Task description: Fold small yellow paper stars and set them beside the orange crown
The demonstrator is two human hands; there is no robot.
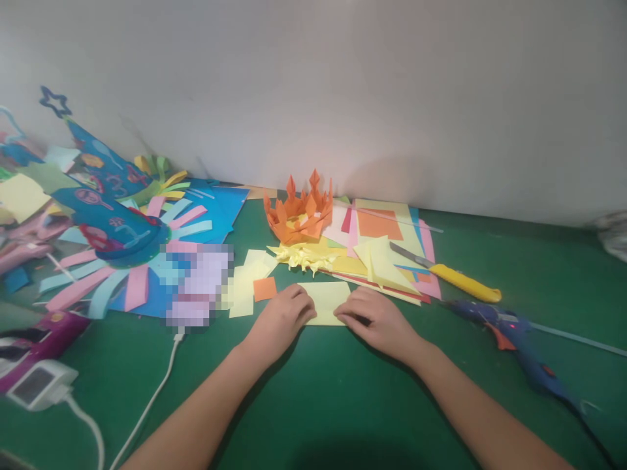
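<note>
A pale yellow sheet of paper (324,301) lies on the green table, its near edge straight like a fold. My left hand (283,318) has curled fingers closed on the paper's left side. At the opposite side, my right hand (379,320) pinches the near right corner between thumb and fingers. Just beyond the paper are folded yellow paper pieces (306,258) in a crumpled-looking row. Behind them stands an orange folded-paper crown (300,219). A small orange paper square (265,288) sits by my left hand, beside loose yellow sheets (241,294).
To the right lie a yellow-handled utility knife (465,282) and a blue glue gun (522,343) with a lit red light. Coloured paper sheets (411,228) are stacked near the wall. Decorated blue paper cones (110,222), a white cable (164,385) and a power strip (44,343) occupy the left.
</note>
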